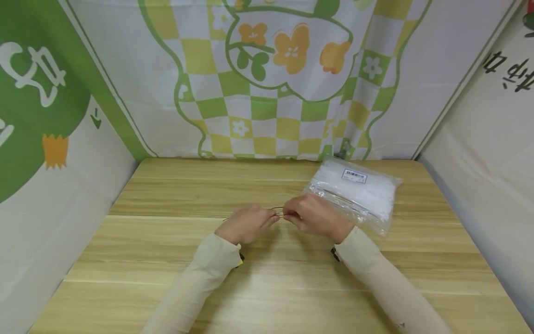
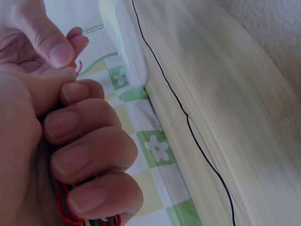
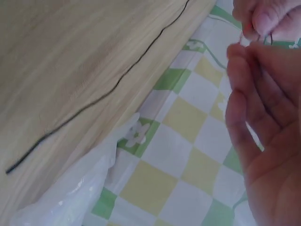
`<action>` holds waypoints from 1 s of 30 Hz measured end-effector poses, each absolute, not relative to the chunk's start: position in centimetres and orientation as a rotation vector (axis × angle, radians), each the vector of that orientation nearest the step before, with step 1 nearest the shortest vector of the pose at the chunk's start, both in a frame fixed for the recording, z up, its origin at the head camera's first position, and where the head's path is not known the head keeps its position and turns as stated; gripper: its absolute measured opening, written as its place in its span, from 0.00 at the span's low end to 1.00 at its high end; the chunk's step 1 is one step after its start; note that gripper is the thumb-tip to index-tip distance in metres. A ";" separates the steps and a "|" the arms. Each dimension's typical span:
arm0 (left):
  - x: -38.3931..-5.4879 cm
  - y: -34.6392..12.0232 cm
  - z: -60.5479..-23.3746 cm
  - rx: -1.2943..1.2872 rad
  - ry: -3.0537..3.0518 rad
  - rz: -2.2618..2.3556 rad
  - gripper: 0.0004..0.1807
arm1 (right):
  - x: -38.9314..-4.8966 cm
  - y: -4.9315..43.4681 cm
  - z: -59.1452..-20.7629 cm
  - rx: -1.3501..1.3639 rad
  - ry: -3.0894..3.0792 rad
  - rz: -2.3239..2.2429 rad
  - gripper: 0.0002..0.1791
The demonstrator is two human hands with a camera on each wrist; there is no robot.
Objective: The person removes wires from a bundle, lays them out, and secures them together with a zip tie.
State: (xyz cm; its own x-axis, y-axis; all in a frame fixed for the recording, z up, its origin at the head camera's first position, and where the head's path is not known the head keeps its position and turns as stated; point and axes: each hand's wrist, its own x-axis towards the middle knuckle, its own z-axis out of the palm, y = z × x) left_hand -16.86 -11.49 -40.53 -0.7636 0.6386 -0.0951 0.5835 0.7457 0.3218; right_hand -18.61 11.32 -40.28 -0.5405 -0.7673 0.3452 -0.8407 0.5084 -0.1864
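Note:
Both hands meet near the middle of the wooden table, fingertips close together. My left hand (image 1: 247,222) has its fingers curled round a bundle of thin coloured cords (image 2: 62,214), with red, green and yellow strands showing below the fingers. Thumb and fingertips of my right hand (image 1: 314,215) pinch at the thin strands between the two hands. A small red strand end (image 2: 79,68) pokes out at the fingertips. One long black cord (image 3: 115,87) runs loosely across in both wrist views. What the fingertips cover is hidden.
A clear plastic bag (image 1: 363,188) filled with white material, with a barcode label, lies at the back right, just beyond the right hand. Behind the wooden table (image 1: 267,287) hangs a green and yellow checked cloth (image 1: 264,109). Cloth walls stand at both sides.

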 end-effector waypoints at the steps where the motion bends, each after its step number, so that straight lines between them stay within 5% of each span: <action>1: -16.9 -11.5 -40.5 0.981 2.744 0.408 0.22 | -18.6 11.2 -40.3 1.382 -2.529 0.498 0.09; 8: -17.2 -12.3 -40.8 1.018 2.740 0.424 0.23 | -19.2 12.0 -40.3 1.329 -2.450 0.517 0.17; 19: -17.1 -12.7 -41.4 1.033 2.699 0.431 0.24 | -19.5 13.1 -40.5 1.393 -2.611 0.488 0.10; 30: -16.9 -13.6 -41.0 1.016 2.647 0.515 0.25 | -19.7 15.2 -40.5 1.392 -2.425 0.549 0.15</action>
State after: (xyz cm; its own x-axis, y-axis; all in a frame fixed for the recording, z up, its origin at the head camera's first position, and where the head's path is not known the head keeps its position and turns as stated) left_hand -16.93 -13.62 -40.97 -0.7221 0.6827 -0.1120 0.5909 0.6928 0.4133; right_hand -19.71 15.19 -40.53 -0.4903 -0.7586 0.4292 -0.8695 0.4598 -0.1805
